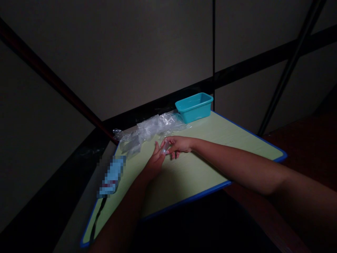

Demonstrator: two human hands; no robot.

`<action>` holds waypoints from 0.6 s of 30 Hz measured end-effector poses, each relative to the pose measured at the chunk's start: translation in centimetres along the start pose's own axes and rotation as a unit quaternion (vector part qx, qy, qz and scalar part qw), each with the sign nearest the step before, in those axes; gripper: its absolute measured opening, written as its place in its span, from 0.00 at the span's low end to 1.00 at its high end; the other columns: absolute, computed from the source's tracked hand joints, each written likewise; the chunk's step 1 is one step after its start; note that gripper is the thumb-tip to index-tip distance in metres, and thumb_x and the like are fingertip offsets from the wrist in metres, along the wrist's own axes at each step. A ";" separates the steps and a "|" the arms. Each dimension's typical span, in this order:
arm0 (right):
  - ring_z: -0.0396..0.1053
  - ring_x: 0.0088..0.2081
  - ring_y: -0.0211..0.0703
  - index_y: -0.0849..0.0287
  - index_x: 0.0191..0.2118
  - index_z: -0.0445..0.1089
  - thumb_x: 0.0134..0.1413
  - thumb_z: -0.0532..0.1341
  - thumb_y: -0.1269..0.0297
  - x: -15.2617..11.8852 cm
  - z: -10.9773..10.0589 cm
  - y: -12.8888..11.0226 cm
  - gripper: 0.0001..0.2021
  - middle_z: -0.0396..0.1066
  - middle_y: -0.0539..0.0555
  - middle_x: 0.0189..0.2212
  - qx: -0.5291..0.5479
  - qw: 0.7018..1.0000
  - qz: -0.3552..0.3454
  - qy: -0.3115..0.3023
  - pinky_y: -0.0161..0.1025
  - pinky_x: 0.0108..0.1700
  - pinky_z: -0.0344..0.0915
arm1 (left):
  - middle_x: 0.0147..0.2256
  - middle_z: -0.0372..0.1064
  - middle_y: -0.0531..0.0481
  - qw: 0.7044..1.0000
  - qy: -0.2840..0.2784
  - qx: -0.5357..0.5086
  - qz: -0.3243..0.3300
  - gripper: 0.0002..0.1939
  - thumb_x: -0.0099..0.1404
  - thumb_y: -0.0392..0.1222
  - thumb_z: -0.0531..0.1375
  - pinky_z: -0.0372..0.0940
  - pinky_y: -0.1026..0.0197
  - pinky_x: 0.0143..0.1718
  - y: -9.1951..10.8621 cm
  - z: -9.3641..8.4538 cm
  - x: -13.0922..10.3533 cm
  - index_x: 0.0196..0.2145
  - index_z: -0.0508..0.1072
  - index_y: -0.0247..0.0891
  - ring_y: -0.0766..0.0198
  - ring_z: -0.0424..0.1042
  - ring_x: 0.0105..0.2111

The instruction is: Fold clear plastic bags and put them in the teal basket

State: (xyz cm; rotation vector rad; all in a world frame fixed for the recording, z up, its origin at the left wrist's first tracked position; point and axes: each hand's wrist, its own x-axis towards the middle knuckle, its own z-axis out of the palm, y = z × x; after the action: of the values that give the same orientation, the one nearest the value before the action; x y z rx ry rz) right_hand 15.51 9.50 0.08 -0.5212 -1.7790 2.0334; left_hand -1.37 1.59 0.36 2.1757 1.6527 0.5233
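Over the middle of the pale green table (207, 151), both my hands meet at a small clear plastic bag (165, 147). My left hand (156, 160) grips its lower left side, with the thumb side turned up. From the right, my right hand (179, 144) pinches the bag between thumb and fingers, its other fingers curled below. Whether anything lies inside the bag is too small and dim to tell. Just beyond my hands lies a loose pile of clear plastic bags (155, 127), spread along the table's back edge.
A turquoise plastic basket (196, 114) stands at the back corner, touching the pile. At the left edge lies a blurred-out light blue item (112, 177) with a black strap (98, 218). Blue trim edges the table; a panelled wall (158, 59) rises behind it.
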 end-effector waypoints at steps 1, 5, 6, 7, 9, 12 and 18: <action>0.69 0.18 0.35 0.58 0.41 0.63 0.38 0.69 0.68 0.1 0.0 0.0 0.22 0.72 0.46 0.26 -0.003 1.000 -0.001 -0.005 0.27 0.16 0.63 | 0.66 0.32 0.51 1.000 0.000 -0.002 0.004 0.30 0.68 0.53 0.37 0.39 0.54 0.63 0.1 -0.1 0.0 0.62 0.53 0.37 0.55 0.34 0.64; 0.67 0.15 0.32 0.61 0.40 0.65 0.38 0.69 0.68 0.2 0.0 0.1 0.20 0.71 0.46 0.22 -0.012 1.000 -0.007 -0.018 0.25 0.14 0.60 | 0.65 0.38 0.52 0.999 0.000 -0.007 0.040 0.31 0.68 0.55 0.36 0.37 0.55 0.63 0.5 -0.3 -0.2 0.61 0.55 0.35 0.57 0.32 0.64; 0.66 0.15 0.32 0.62 0.39 0.66 0.38 0.69 0.68 0.2 0.0 0.1 0.19 0.71 0.46 0.21 -0.016 1.000 -0.007 -0.018 0.25 0.14 0.60 | 0.65 0.40 0.53 0.999 -0.002 -0.015 0.043 0.31 0.68 0.55 0.37 0.37 0.55 0.64 0.7 -0.3 -0.2 0.61 0.56 0.36 0.57 0.32 0.64; 0.66 0.15 0.32 0.63 0.38 0.66 0.38 0.69 0.68 0.2 0.0 0.1 0.18 0.71 0.46 0.20 -0.019 1.000 -0.006 -0.017 0.25 0.14 0.60 | 0.64 0.42 0.54 0.999 -0.003 -0.027 0.043 0.31 0.68 0.55 0.37 0.37 0.55 0.64 0.8 -0.3 -0.2 0.61 0.56 0.38 0.57 0.32 0.64; 0.66 0.15 0.33 0.64 0.36 0.67 0.37 0.69 0.68 0.2 0.1 0.1 0.17 0.70 0.45 0.18 -0.028 1.000 0.004 -0.011 0.26 0.16 0.63 | 0.63 0.46 0.54 0.997 0.002 -0.059 0.042 0.30 0.67 0.56 0.40 0.37 0.55 0.64 0.9 -0.3 -0.2 0.60 0.59 0.39 0.57 0.34 0.64; 0.69 0.17 0.35 0.64 0.34 0.67 0.36 0.70 0.68 0.2 0.3 0.1 0.16 0.70 0.45 0.17 -0.043 0.999 0.029 -0.001 0.29 0.20 0.67 | 0.61 0.52 0.50 0.993 0.037 -0.099 0.048 0.30 0.66 0.57 0.44 0.40 0.55 0.63 0.7 -0.5 -0.2 0.58 0.62 0.37 0.56 0.39 0.64; 0.69 0.17 0.34 0.64 0.29 0.66 0.34 0.70 0.67 0.2 0.7 0.1 0.14 0.69 0.45 0.16 -0.093 0.994 0.057 0.007 0.27 0.20 0.64 | 0.55 0.62 0.41 0.983 0.140 -0.106 0.048 0.25 0.64 0.51 0.49 0.53 0.54 0.58 -0.1 -1.5 -0.1 0.51 0.70 0.33 0.56 0.59 0.57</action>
State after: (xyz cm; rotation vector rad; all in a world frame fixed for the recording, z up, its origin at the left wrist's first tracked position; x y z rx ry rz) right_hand 14.95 8.99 0.07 -0.7063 -1.9835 1.9409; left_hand -2.24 1.60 1.58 2.1059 1.5466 1.0263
